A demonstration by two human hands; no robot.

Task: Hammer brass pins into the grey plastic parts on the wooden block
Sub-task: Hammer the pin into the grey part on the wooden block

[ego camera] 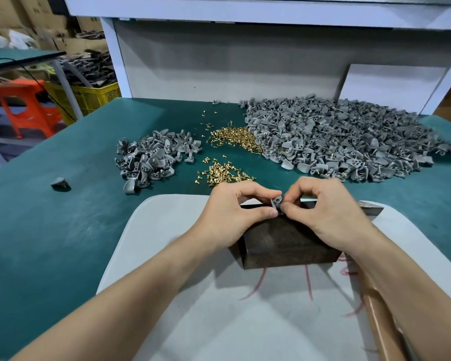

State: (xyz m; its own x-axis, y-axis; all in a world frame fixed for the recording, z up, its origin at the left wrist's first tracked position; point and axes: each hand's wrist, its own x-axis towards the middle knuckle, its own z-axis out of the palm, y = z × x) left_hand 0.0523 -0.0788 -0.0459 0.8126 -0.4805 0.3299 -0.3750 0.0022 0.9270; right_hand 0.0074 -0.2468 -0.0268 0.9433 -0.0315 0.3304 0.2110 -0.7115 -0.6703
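Green bench mat (63,230) holds grey plastic parts (349,136), brass pins (235,139), wooden block (287,243).

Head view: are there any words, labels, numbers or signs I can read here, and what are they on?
No readable text anywhere in this view.
Red marks on the pale board under the wooden block: loose strokes, no letters or numbers I can make out.
Cardboard boxes at far left: no print legible.
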